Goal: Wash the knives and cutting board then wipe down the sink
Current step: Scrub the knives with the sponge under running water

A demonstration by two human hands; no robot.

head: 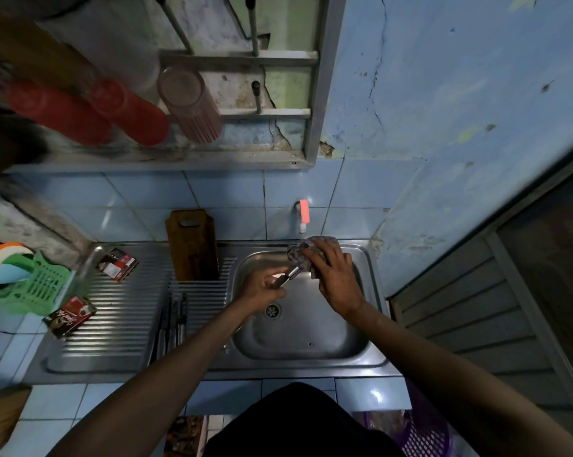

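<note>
Over the sink, our left hand grips a knife by the handle while our right hand clutches a cloth against its blade. Left of the sink, the cutting board leans on the tiled wall and more knives lie on the drainboard.

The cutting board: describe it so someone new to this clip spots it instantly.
Start at the steel sink; its ribbed drainboard runs left. The cutting board leans upright against the tiled wall at the drainboard's back edge, beside the basin. It alone is dark brown wood with a handle slot.
</note>
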